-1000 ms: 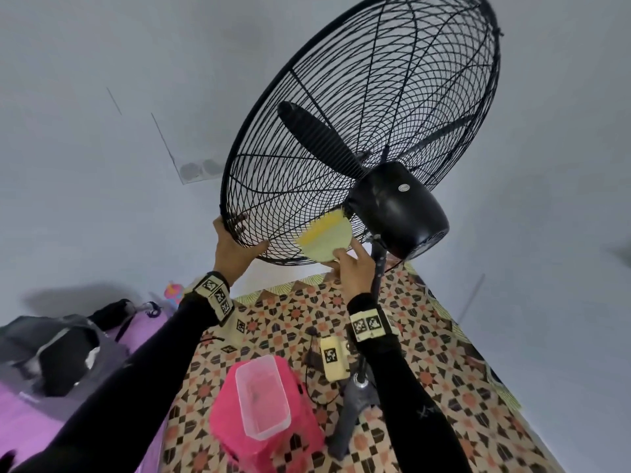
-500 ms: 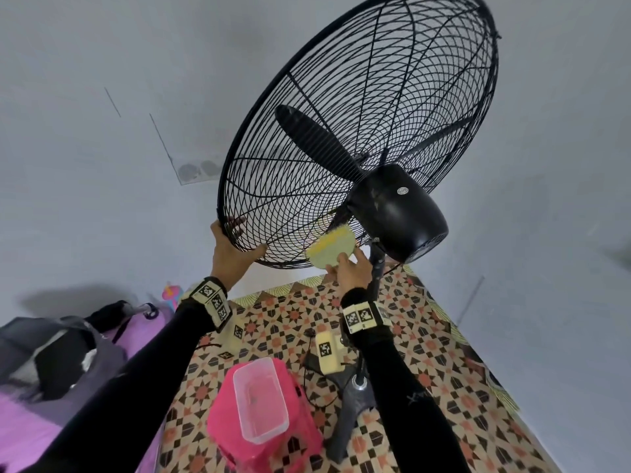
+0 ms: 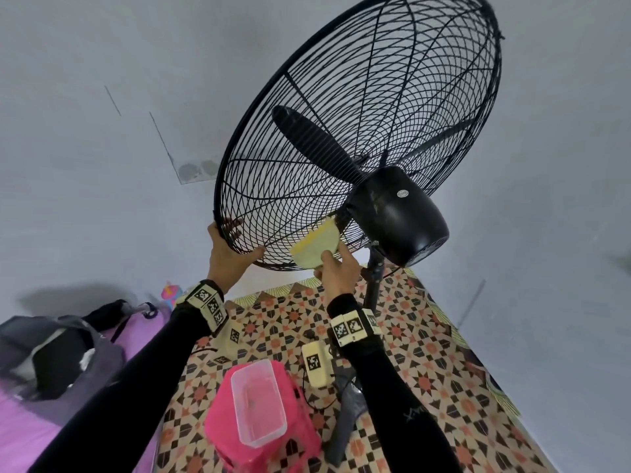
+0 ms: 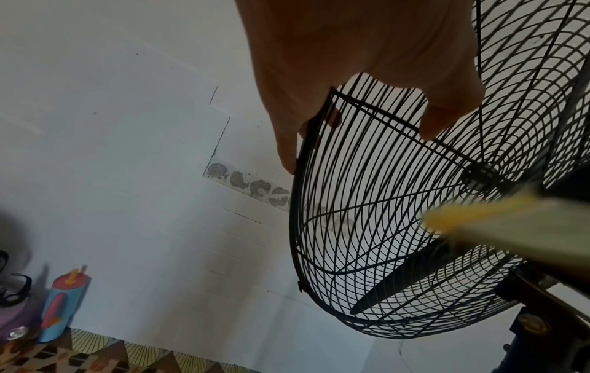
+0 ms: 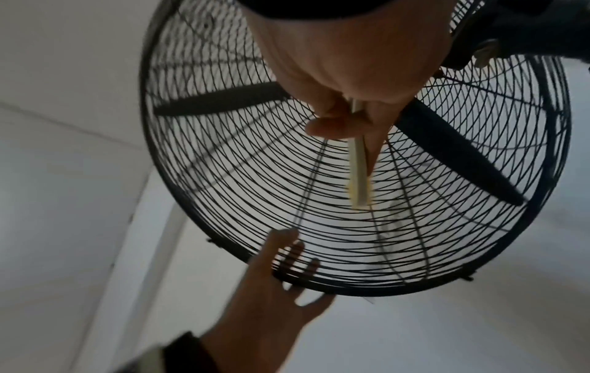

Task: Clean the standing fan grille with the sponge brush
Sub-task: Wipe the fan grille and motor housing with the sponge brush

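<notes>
A black standing fan tilts upward, its wire grille (image 3: 392, 107) filling the upper middle of the head view. My left hand (image 3: 227, 252) grips the grille's lower left rim (image 4: 303, 141), fingers hooked through the wires (image 5: 287, 267). My right hand (image 3: 336, 271) pinches a pale yellow sponge brush (image 3: 316, 245) and holds it flat against the rear grille just left of the black motor housing (image 3: 399, 216). The sponge (image 5: 359, 174) shows edge-on in the right wrist view and as a blurred yellow streak (image 4: 498, 222) in the left wrist view.
Below stand the fan pole (image 3: 374, 285) and its base on a patterned floor mat (image 3: 426, 353). A pink stool with a clear plastic box (image 3: 257, 401) on it is near my arms. A dark bag (image 3: 51, 353) lies at left, a child's bottle (image 4: 62, 302) by the wall.
The right hand has slid the sponge along the lower rear grille, down and then back up toward the motor housing. The left hand keeps its grip on the rim.
</notes>
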Motion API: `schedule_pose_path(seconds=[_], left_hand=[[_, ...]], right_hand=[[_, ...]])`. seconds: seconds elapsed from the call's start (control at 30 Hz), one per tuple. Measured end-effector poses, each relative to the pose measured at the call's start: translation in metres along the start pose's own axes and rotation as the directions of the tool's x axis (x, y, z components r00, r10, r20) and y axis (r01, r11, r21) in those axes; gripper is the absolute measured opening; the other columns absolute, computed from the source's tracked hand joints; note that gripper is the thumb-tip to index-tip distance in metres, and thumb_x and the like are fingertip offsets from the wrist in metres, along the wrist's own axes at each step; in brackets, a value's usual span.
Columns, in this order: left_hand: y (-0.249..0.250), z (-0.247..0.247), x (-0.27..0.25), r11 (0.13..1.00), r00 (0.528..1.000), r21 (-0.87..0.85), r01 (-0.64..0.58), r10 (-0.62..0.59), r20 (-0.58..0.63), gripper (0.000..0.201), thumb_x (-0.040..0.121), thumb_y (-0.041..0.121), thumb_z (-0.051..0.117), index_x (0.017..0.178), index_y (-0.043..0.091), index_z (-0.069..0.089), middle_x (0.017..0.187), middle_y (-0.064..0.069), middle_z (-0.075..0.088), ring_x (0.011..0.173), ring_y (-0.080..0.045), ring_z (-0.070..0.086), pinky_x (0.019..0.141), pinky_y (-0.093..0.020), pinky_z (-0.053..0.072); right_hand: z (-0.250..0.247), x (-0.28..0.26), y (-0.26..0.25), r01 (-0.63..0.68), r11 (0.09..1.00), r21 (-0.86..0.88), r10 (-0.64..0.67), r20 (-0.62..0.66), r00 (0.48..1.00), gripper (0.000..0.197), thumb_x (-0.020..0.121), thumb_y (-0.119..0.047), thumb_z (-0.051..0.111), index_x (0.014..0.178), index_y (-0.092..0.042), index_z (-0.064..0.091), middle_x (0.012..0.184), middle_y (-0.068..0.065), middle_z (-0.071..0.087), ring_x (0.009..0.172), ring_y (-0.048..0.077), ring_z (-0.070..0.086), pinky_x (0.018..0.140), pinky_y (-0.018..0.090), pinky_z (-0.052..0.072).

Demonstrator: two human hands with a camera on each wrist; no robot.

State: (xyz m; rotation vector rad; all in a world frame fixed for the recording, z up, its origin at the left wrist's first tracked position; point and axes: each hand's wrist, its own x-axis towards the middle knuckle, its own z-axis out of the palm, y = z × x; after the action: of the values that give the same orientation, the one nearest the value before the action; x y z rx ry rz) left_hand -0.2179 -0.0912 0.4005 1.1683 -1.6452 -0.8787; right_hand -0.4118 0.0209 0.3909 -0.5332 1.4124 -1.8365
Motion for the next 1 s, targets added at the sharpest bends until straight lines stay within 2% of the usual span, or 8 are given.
schedule_pose_path(seconds=[0.1, 0.27, 0.47, 0.6, 0.7, 0.8, 0.9, 1.0], left_hand=[[-0.002, 0.001, -0.002, 1.000, 1.000, 0.006, -0.004, 0.004, -0.009, 0.105, 0.060, 0.054, 0.086, 0.141, 0.025, 0.026, 0.130, 0.016, 0.057, 0.117, -0.015, 0.062, 0.107, -0.051, 0.052], [-0.003, 0.003, -0.003, 1.000, 1.000, -0.005, 0.001, -0.001, -0.010, 0.106, 0.060, 0.052, 0.087, 0.142, 0.025, 0.026, 0.128, 0.019, 0.057, 0.116, -0.016, 0.062, 0.107, -0.052, 0.052], [-0.004, 0.004, -0.003, 1.000, 1.000, 0.003, -0.001, 0.001, -0.020, 0.104, 0.061, 0.052, 0.087, 0.141, 0.028, 0.025, 0.128, 0.017, 0.058, 0.116, -0.018, 0.064, 0.105, -0.053, 0.053], [-0.005, 0.003, -0.002, 1.000, 1.000, -0.004, 0.008, -0.008, -0.014, 0.105, 0.061, 0.052, 0.088, 0.141, 0.028, 0.025, 0.130, 0.013, 0.059, 0.119, -0.019, 0.063, 0.104, -0.055, 0.053], [-0.005, 0.001, -0.001, 1.000, 1.000, 0.002, 0.016, -0.016, -0.014, 0.104, 0.060, 0.053, 0.089, 0.139, 0.027, 0.026, 0.132, 0.012, 0.059, 0.120, -0.019, 0.064, 0.105, -0.055, 0.053], [-0.005, 0.003, -0.005, 1.000, 1.000, 0.005, -0.010, 0.010, -0.012, 0.102, 0.062, 0.053, 0.087, 0.139, 0.027, 0.026, 0.134, 0.012, 0.058, 0.120, -0.018, 0.063, 0.106, -0.053, 0.052], [-0.003, 0.003, -0.005, 1.000, 1.000, -0.004, -0.003, 0.003, -0.008, 0.104, 0.062, 0.053, 0.087, 0.141, 0.026, 0.026, 0.133, 0.014, 0.058, 0.118, -0.017, 0.063, 0.105, -0.052, 0.053], [-0.003, 0.002, -0.005, 1.000, 1.000, -0.002, -0.002, 0.002, -0.005, 0.105, 0.062, 0.053, 0.087, 0.142, 0.025, 0.025, 0.130, 0.018, 0.057, 0.116, -0.014, 0.062, 0.106, -0.052, 0.052]], right_hand=[[-0.019, -0.004, -0.007, 0.054, 0.998, -0.033, -0.053, 0.029, 0.998, 0.047, 0.095, -0.010, 0.056, 0.140, -0.024, 0.059, 0.109, 0.004, 0.070, 0.090, 0.024, 0.074, 0.057, 0.030, 0.058], [-0.021, 0.020, -0.014, -0.055, 0.997, -0.048, 0.048, -0.137, 0.989, 0.050, 0.101, -0.005, 0.052, 0.149, -0.022, 0.049, 0.126, 0.015, 0.064, 0.078, 0.020, 0.071, 0.057, 0.021, 0.057], [-0.021, 0.008, -0.018, 0.213, 0.952, -0.219, -0.230, -0.057, 0.972, 0.052, 0.099, -0.003, 0.053, 0.148, -0.020, 0.051, 0.128, 0.007, 0.062, 0.089, 0.029, 0.071, 0.053, 0.023, 0.058], [-0.015, 0.025, -0.013, 0.126, 0.965, -0.230, -0.166, -0.164, 0.972, 0.052, 0.101, 0.003, 0.048, 0.149, -0.014, 0.049, 0.141, 0.018, 0.057, 0.057, 0.004, 0.068, 0.053, 0.020, 0.058], [-0.001, 0.017, -0.010, 0.269, 0.924, -0.273, -0.308, -0.108, 0.945, 0.050, 0.102, 0.001, 0.047, 0.149, -0.013, 0.049, 0.130, 0.011, 0.063, 0.063, -0.007, 0.068, 0.062, 0.032, 0.063], [0.002, 0.002, 0.002, 0.369, 0.876, -0.311, -0.421, -0.118, 0.899, 0.049, 0.102, -0.004, 0.050, 0.151, -0.013, 0.047, 0.121, 0.002, 0.063, 0.085, 0.013, 0.074, 0.070, 0.038, 0.064], [0.006, 0.016, 0.009, 0.240, 0.886, -0.398, -0.323, -0.156, 0.933, 0.051, 0.099, -0.006, 0.050, 0.149, -0.019, 0.051, 0.123, 0.008, 0.068, 0.096, 0.031, 0.072, 0.075, 0.049, 0.063], [0.006, 0.029, 0.010, 0.197, 0.897, -0.397, -0.272, -0.143, 0.952, 0.054, 0.098, -0.005, 0.049, 0.149, -0.024, 0.051, 0.119, 0.009, 0.069, 0.083, 0.025, 0.074, 0.072, 0.047, 0.064]])
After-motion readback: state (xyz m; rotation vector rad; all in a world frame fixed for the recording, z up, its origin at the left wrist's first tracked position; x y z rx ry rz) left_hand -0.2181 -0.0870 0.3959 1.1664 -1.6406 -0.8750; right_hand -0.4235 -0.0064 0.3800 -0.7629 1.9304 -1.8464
